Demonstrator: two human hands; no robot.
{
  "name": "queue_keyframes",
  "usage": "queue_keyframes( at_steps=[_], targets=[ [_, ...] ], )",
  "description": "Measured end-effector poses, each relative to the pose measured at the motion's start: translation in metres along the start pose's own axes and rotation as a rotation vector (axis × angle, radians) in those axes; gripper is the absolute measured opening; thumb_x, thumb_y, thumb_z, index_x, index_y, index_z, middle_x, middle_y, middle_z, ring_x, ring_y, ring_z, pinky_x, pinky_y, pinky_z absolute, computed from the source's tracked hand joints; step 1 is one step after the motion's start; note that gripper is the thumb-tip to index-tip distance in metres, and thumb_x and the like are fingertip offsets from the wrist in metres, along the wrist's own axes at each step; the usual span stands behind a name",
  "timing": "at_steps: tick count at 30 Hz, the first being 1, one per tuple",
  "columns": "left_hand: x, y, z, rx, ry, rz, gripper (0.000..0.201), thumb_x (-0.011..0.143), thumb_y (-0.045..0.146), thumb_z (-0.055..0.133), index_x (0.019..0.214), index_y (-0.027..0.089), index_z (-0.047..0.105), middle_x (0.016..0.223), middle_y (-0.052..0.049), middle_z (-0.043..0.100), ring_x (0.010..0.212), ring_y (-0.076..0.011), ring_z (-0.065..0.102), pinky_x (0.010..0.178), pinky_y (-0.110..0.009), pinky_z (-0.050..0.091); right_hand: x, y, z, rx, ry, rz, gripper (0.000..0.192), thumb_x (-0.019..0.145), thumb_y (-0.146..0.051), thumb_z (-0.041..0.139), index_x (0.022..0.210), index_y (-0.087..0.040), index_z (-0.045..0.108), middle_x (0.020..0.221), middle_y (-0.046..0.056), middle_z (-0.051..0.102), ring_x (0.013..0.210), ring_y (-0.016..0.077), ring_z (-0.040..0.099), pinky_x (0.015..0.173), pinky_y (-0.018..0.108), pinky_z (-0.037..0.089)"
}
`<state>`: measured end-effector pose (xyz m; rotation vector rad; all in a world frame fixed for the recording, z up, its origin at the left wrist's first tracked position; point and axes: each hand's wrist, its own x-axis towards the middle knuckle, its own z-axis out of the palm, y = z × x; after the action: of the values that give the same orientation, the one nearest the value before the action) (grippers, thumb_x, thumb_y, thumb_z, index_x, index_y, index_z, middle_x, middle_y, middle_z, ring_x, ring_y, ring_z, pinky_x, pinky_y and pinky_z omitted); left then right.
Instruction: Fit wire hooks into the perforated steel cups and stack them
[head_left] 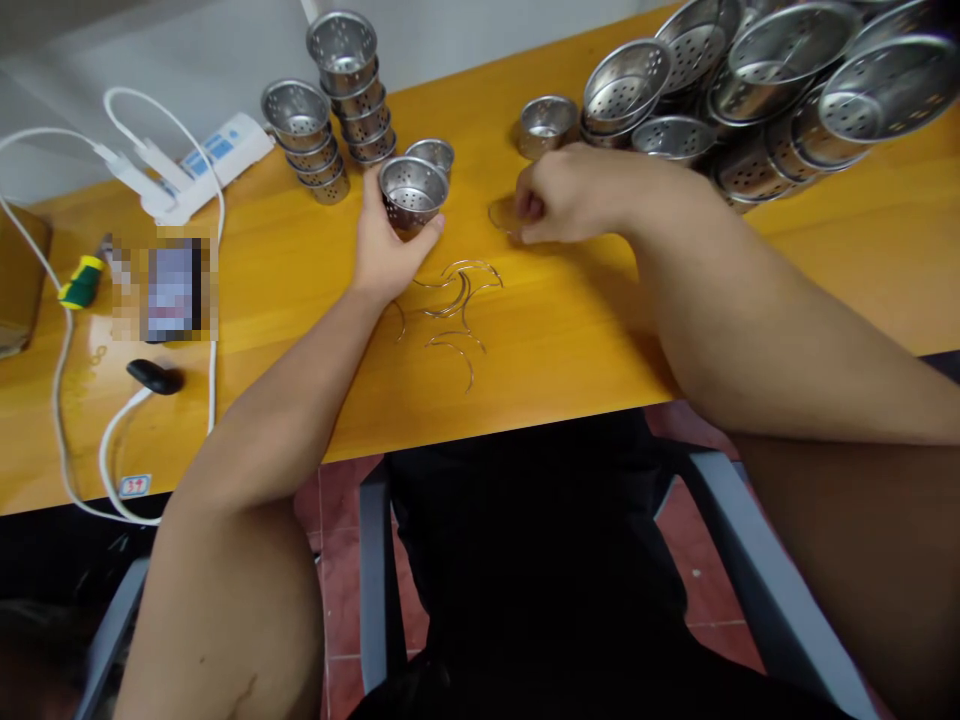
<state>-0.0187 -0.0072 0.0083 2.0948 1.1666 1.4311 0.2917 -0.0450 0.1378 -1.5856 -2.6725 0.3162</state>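
head view shows a small perforated steel cup [412, 192] standing upright on the yellow bench [570, 330], a little behind a loose scatter of curved wire pieces [457, 300]. left hand [386, 240] wraps around the cup from the near side, thumb along its right wall, fingers curled against its left. right hand [574, 195] rests on the bench just to the right, fingertips pressed together in a pinch on a thin wire ring [501, 215] that lies against the bench top; the ring is partly hidden by the fingers.

just behind the held cup sits a second cup [430, 153], and another single cup [546, 123] stands near the right hand. two leaning stacks of the same cups [330, 110] rise at the back left. a big heap of wider perforated baskets [780, 80] fills the back right corner. far left lie a white power strip [210, 155] with white cables [64, 400], a green-handled screwdriver [81, 283] and a small black object [154, 376].
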Motion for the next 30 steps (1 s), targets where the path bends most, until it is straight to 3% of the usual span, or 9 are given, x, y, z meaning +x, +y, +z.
queue_keyframes(
  at_steps=[6, 12, 15, 19, 21, 24, 26, 30],
  targets=[
    [-0.004, 0.007, 0.0, 0.018, -0.041, 0.007, 0.1, 0.093, 0.099, 0.087, 0.168, 0.044, 0.05, 0.161, -0.012, 0.076, 0.157, -0.0444, 0.074, 0.142, -0.067, 0.059, 0.004, -0.026, 0.004, 0.032, -0.164, 0.073, 0.036, 0.087, 0.008, 0.098, 0.078, -0.021, 0.08, 0.063, -0.004, 0.065, 0.06, 0.0171, 0.053, 0.074, 0.038, 0.041],
    [-0.005, 0.002, 0.0, -0.054, -0.055, -0.024, 0.101, 0.086, 0.095, 0.095, 0.16, 0.041, 0.052, 0.161, -0.013, 0.075, 0.158, -0.0462, 0.073, 0.143, -0.067, 0.056, -0.009, -0.045, 0.014, -0.025, -0.17, -0.112, 0.03, 0.088, -0.007, 0.103, 0.079, -0.023, 0.08, 0.067, -0.004, 0.068, 0.059, 0.0198, 0.055, 0.068, 0.037, 0.038],
    [-0.004, -0.003, 0.001, -0.059, -0.051, -0.035, 0.096, 0.087, 0.088, 0.099, 0.158, 0.04, 0.054, 0.161, -0.013, 0.077, 0.158, -0.0465, 0.074, 0.145, -0.069, 0.055, -0.011, -0.045, 0.023, 0.063, -0.164, -0.24, 0.021, 0.091, -0.007, 0.094, 0.088, -0.023, 0.081, 0.077, -0.003, 0.075, 0.066, 0.0201, 0.062, 0.07, 0.035, 0.042],
    [-0.002, -0.015, 0.003, -0.052, -0.044, -0.023, 0.093, 0.092, 0.088, 0.095, 0.16, 0.039, 0.053, 0.159, -0.013, 0.077, 0.156, -0.0452, 0.075, 0.144, -0.067, 0.056, -0.009, -0.04, 0.038, 0.22, 0.002, -0.402, 0.013, 0.102, -0.016, 0.086, 0.113, -0.023, 0.086, 0.099, 0.001, 0.083, 0.083, 0.0239, 0.072, 0.08, 0.035, 0.049],
    [-0.001, -0.019, 0.003, -0.043, -0.046, -0.015, 0.094, 0.094, 0.091, 0.091, 0.161, 0.039, 0.051, 0.16, -0.013, 0.076, 0.158, -0.0446, 0.074, 0.143, -0.066, 0.056, -0.009, -0.038, 0.045, 0.248, 0.056, -0.422, 0.022, 0.108, -0.033, 0.093, 0.128, -0.025, 0.088, 0.113, 0.005, 0.084, 0.095, 0.0289, 0.076, 0.087, 0.038, 0.053],
    [0.0, -0.019, 0.002, -0.019, -0.044, -0.009, 0.091, 0.096, 0.094, 0.088, 0.161, 0.043, 0.051, 0.16, -0.01, 0.076, 0.157, -0.0426, 0.074, 0.142, -0.066, 0.057, -0.01, -0.039, 0.054, 0.256, 0.035, -0.466, 0.048, 0.101, -0.055, 0.108, 0.136, -0.028, 0.088, 0.13, 0.008, 0.082, 0.113, 0.0355, 0.077, 0.098, 0.042, 0.058],
    [0.0, -0.014, 0.001, -0.006, -0.041, -0.014, 0.089, 0.096, 0.095, 0.088, 0.16, 0.044, 0.052, 0.158, -0.009, 0.078, 0.154, -0.0423, 0.075, 0.141, -0.066, 0.058, -0.011, -0.042, 0.057, 0.266, 0.018, -0.491, 0.048, 0.101, -0.054, 0.11, 0.134, -0.028, 0.088, 0.134, 0.009, 0.081, 0.117, 0.0362, 0.077, 0.101, 0.042, 0.058],
    [-0.001, -0.004, 0.0, 0.0, -0.045, -0.035, 0.093, 0.095, 0.098, 0.089, 0.158, 0.04, 0.054, 0.155, -0.011, 0.079, 0.155, -0.0447, 0.075, 0.141, -0.067, 0.059, -0.012, -0.051, 0.058, 0.294, 0.028, -0.506, 0.023, 0.111, -0.035, 0.099, 0.128, -0.025, 0.087, 0.132, 0.009, 0.082, 0.114, 0.0334, 0.077, 0.101, 0.041, 0.057]
  ],
)
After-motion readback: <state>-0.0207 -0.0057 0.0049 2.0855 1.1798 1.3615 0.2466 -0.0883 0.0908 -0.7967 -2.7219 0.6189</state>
